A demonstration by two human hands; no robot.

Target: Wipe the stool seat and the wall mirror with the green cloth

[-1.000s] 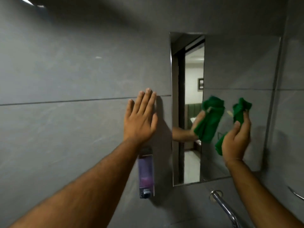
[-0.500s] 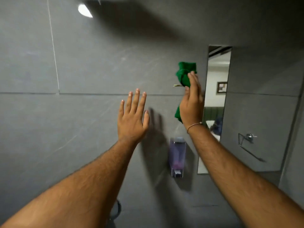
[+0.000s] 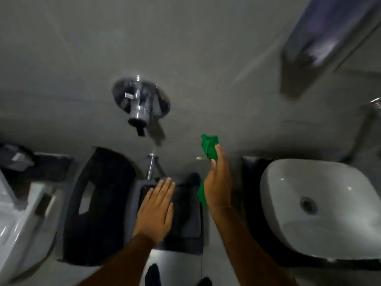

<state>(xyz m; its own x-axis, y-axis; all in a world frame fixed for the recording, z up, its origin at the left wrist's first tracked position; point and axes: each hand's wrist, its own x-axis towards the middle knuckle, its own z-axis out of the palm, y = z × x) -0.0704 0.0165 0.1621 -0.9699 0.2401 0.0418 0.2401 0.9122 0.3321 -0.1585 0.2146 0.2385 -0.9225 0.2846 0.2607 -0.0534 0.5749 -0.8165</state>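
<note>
Below the grey tiled wall (image 3: 61, 58) and its round chrome shower valve (image 3: 141, 104), the view looks steeply down at a dark square plastic stool (image 3: 181, 219), standing between a dark oval mat or lid (image 3: 99, 203) on the left and a white oval ceramic basin (image 3: 317, 205) on the right. The left hand (image 3: 154, 211) hovers flat and spread, fingers released and holding nothing, directly over the stool's seat. The right hand (image 3: 218, 182) is closed around the bunched green cloth (image 3: 210, 147), which sticks out above the fingers and trails below the palm, just off the seat's right edge. The stool therefore lies beneath and slightly left of the cloth hand; judging from this, the right hand needs only a short drop down and leftward to lay the cloth on the seat, and the left hand would have to clear away. No wall mirror shows in this view. Motion blur softens the edges, so whether either hand touches the seat cannot be told.
</note>
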